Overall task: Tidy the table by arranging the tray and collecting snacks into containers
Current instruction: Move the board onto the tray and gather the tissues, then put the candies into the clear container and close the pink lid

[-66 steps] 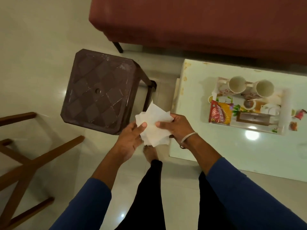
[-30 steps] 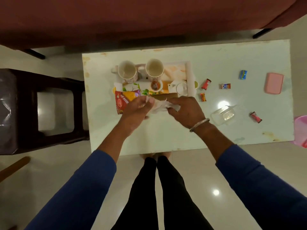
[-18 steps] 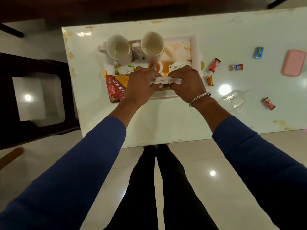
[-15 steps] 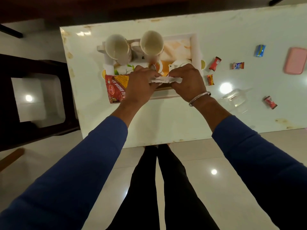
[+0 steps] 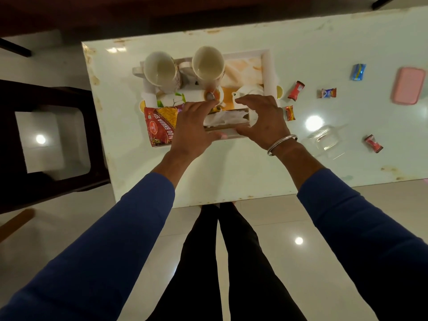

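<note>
On the tray [image 5: 268, 66], napkins [image 5: 225, 119] lie between the spread, empty left hand [image 5: 192, 126] and right hand [image 5: 264, 121].

Home living room, sofa [image 5: 162, 12], tea tray [image 5: 268, 72], tiled floor [image 5: 278, 228]

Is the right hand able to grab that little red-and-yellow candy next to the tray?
Probably yes. The right hand is open and holds nothing, and the red-and-yellow candy lies just beside it on the bare table, outside the tray. Nothing lies between them.
</note>
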